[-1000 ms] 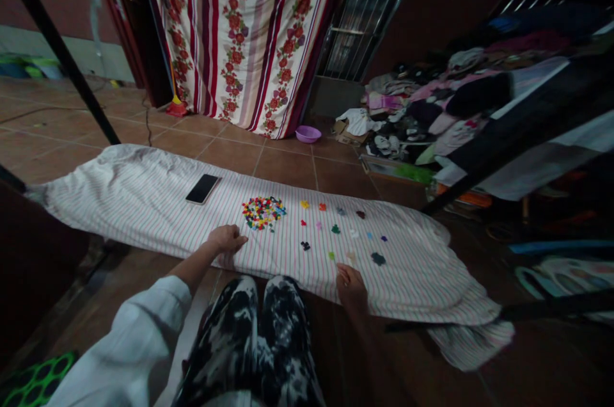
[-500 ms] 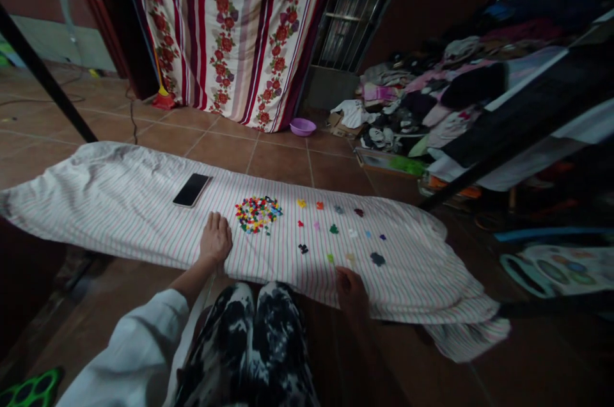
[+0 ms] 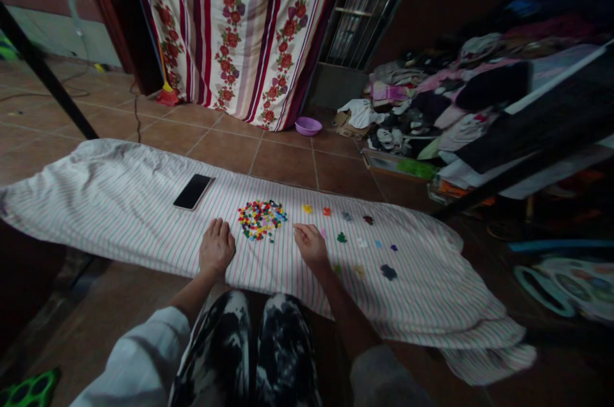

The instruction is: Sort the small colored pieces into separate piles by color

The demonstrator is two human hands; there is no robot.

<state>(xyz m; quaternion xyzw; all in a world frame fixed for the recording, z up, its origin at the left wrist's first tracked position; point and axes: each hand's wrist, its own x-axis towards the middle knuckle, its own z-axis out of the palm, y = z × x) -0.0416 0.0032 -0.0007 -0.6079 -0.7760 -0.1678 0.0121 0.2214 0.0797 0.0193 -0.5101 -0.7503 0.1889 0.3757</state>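
Observation:
My left hand [image 3: 217,248] lies palm down on the striped cloth [image 3: 129,215], fingers stretched forward, left of a round pile of small multicoloured beads [image 3: 261,220]. My right hand [image 3: 311,244] is just right of the pile, its thumb and fingertips pinched together; whatever may be between them is too small to make out. Right of the pile, little groups sorted by colour lie in rows: yellow [image 3: 307,208], orange [image 3: 327,211], grey [image 3: 346,216], brown [image 3: 368,220], green [image 3: 341,237], white [image 3: 362,242], beige [image 3: 359,271] and dark grey [image 3: 388,272]. The right hand and forearm hide some nearer groups.
A phone [image 3: 193,192] lies on the cloth left of the pile. Beyond, on the tiled floor, are a purple basin [image 3: 308,126] and a heap of clothes [image 3: 422,90]. A flowered curtain [image 3: 259,29] hangs behind. Dark poles slant at both sides.
My right hand has moved left and away from me, from beside the lime-green group to the pile's right edge. My left hand stays on the cloth. The view has shifted slightly.

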